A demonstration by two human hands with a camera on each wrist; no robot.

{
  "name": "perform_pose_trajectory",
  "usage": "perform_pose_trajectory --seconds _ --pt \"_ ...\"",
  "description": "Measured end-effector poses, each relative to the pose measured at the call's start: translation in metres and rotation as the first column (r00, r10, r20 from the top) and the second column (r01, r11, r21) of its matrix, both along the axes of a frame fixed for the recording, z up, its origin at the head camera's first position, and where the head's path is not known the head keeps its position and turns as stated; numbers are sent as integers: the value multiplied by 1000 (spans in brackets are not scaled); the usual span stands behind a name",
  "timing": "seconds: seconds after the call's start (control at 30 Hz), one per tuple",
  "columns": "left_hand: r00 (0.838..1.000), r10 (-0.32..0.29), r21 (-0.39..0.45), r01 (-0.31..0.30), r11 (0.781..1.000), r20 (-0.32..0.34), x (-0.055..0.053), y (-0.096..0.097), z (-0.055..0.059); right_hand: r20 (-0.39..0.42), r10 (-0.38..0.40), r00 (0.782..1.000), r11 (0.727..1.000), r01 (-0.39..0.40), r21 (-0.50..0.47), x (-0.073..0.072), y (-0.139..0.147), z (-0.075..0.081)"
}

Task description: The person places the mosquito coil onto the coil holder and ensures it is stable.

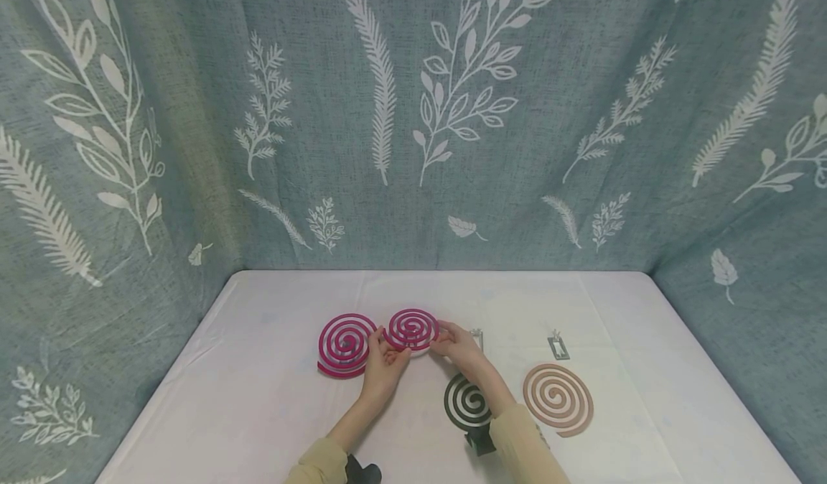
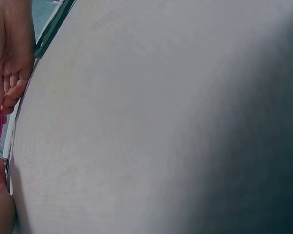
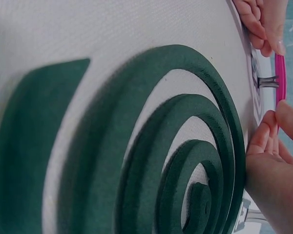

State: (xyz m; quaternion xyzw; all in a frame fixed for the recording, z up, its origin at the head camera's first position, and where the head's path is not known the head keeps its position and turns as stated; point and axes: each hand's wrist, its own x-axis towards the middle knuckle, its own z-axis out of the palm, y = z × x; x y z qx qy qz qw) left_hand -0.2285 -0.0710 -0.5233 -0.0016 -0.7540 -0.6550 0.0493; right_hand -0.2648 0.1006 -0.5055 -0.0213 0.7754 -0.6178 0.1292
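Note:
Both hands hold one magenta mosquito coil (image 1: 412,327) by opposite edges near the middle of the table. My left hand (image 1: 382,378) pinches its left and lower edge between thumb and fingers, and my right hand (image 1: 461,347) pinches the right edge. Seen edge-on in the right wrist view, the held coil (image 3: 281,73) has a small metal coil stand (image 3: 268,82) directly beneath it. A second magenta coil (image 1: 347,343) lies just left of my left hand, which overlaps its right edge. Below my right forearm lies a dark green coil (image 1: 474,399), partly hidden.
A tan coil (image 1: 555,394) lies at the right, with a metal stand (image 1: 558,346) behind it. Another stand (image 1: 478,337) shows partly behind my right hand. A dark object (image 1: 479,441) sits by the right sleeve, a black one (image 1: 363,472) by the left. Patterned curtains (image 1: 400,240) surround the table.

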Motion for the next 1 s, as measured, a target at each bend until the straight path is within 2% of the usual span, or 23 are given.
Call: perform_pose_trajectory --seconds 0.23,0.47,0.57,0.73,0.87,1.0 --pt "1000 -2 -14 2 1000 8 1 1 3 2 -3 1000 1000 3 3 0 -1 0" --pt "1000 -9 -1 9 1000 8 14 3 31 2 -16 1000 1000 16 -1 -2 -2 -2" --pt "1000 -12 -14 11 1000 -12 17 3 35 0 -12 1000 1000 12 -1 -2 -1 -3" --pt "1000 -15 -11 15 1000 -20 14 2 29 -5 -8 1000 1000 8 -1 -2 -1 -2" --pt "1000 -13 -2 13 1000 4 5 1 12 -6 -6 1000 1000 6 -4 -1 -1 -2" --pt "1000 -12 -31 12 999 -9 -2 0 -1 -6 -6 1000 1000 6 -9 -1 -1 -2"
